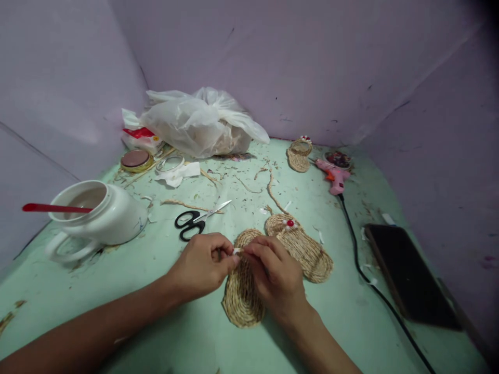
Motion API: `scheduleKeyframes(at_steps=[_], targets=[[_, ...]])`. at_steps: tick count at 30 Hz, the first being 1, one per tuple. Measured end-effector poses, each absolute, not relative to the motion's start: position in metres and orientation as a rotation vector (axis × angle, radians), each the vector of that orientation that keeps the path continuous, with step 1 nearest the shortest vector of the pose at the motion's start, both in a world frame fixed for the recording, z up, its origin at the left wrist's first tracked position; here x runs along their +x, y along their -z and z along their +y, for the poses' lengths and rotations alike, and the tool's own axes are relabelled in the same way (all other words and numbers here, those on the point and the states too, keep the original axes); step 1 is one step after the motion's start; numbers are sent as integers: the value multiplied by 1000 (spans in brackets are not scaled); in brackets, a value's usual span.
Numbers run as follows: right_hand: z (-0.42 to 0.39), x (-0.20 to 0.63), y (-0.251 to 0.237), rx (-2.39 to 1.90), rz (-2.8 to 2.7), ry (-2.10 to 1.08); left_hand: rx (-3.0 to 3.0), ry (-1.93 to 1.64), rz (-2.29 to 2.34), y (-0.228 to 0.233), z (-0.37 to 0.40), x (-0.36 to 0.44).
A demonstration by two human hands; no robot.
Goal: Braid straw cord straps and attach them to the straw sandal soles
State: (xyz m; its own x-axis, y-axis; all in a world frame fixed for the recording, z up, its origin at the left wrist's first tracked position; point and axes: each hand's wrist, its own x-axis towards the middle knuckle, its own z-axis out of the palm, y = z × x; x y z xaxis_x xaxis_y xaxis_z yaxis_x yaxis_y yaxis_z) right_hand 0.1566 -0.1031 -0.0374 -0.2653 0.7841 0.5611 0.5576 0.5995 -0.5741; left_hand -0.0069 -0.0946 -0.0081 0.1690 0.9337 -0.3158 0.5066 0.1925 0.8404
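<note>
My left hand (206,264) pinches a small white piece (236,251) between thumb and forefinger; it is too small to name. My right hand (277,272) meets it there with closed fingertips, and what they grip is mostly hidden. Beneath both hands lies a braided straw slipper sole (245,298), partly covered by the fingers. Just right of it rests a second straw slipper (306,252), which carries a red bead (290,223) ringed with white beads. Black-handled scissors (198,221) lie with blades apart beyond my left hand.
A white mug (125,218) lies tipped at left with a red stick (58,208) in it. Farther back are a plastic bag (202,124), a tape roll (170,163) and a tiny straw slipper (299,156). At right are a pink glue gun (331,175), its black cord (355,244) and a phone (409,275).
</note>
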Motion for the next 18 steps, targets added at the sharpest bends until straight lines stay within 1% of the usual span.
scheduleKeyframes(at_steps=[5, 9, 11, 12, 15, 18], targets=[[-104, 159, 39, -1092, -1938, -350, 1472, -526, 1599, 2, -82, -18], [-104, 160, 40, -1050, -1957, -377, 1817, -638, 2073, -1, -67, -36], [-104, 160, 40, -1036, -1973, -386, 1989, -710, 2182, 0, -66, -39], [-104, 160, 40, -1034, -1978, -384, 2045, -753, 2131, 0, -68, -39], [-104, 159, 40, -1033, -1981, -362, 2081, -864, 1745, 3, -76, -31], [-104, 158, 39, -1032, -1987, -349, 1973, -787, 1434, 7, -85, -20]])
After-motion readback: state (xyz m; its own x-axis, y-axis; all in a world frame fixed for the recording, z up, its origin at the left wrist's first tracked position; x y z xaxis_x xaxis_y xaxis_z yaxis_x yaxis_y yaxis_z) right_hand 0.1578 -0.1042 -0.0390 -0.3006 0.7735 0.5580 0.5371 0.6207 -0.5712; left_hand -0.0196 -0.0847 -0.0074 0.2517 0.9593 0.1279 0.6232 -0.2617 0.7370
